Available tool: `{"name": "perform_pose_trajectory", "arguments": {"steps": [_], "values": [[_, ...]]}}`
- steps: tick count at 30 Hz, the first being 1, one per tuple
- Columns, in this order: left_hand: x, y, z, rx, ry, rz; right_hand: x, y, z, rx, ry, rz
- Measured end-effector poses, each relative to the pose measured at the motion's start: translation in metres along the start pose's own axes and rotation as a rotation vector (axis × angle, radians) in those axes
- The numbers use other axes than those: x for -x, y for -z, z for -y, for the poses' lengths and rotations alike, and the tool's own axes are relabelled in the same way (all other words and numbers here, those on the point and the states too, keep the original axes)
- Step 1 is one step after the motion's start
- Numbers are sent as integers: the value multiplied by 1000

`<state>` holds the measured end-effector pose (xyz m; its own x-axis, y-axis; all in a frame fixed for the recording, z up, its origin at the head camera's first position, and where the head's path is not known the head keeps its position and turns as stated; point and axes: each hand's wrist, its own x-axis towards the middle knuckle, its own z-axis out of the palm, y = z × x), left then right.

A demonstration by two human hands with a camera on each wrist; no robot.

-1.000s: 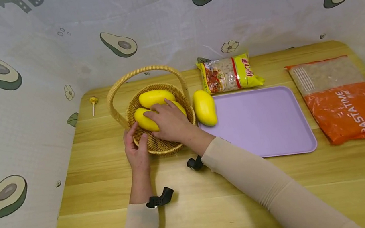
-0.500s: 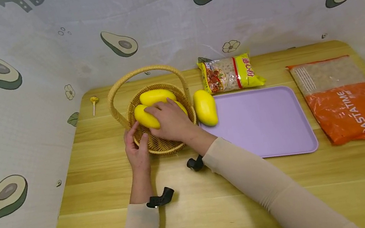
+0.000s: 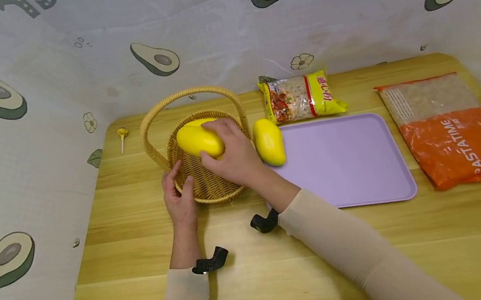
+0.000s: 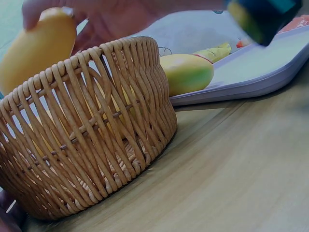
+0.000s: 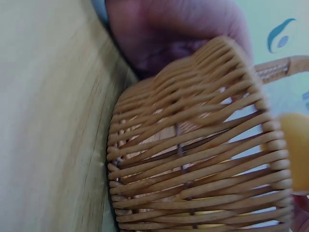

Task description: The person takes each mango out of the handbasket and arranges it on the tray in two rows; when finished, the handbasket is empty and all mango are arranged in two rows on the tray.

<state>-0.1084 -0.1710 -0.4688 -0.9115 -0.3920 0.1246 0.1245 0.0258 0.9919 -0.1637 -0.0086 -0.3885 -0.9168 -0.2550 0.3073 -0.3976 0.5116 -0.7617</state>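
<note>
I just saw the smooth yellow mango-shaped fruit (image 3: 197,141) come up from the round tan wicker basket (image 3: 218,198); the right hand (image 3: 237,155) now bears it, thumb and fingers clamped round it, over the basket's eleven o'clock side. At eight o'clock, the left hand (image 3: 180,201), thumb and forefinger apart, touches the basket.
</note>
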Motion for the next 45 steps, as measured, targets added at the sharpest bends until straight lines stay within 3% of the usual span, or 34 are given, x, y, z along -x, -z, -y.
{"name": "perform_pose_trajectory", "arguments": {"steps": [13,19,28,37,45], "values": [[0,4,1,-3,9,-10,44,38,9,-103,47,7],[0,4,1,15,18,6,64,58,3,-212,30,60],[-1,2,-2,41,9,29,79,96,-11,-296,49,74],[-1,1,-3,41,14,26,73,139,-33,-330,-23,-55],[0,2,-1,39,26,31,69,173,-59,-175,-143,-191]]}}
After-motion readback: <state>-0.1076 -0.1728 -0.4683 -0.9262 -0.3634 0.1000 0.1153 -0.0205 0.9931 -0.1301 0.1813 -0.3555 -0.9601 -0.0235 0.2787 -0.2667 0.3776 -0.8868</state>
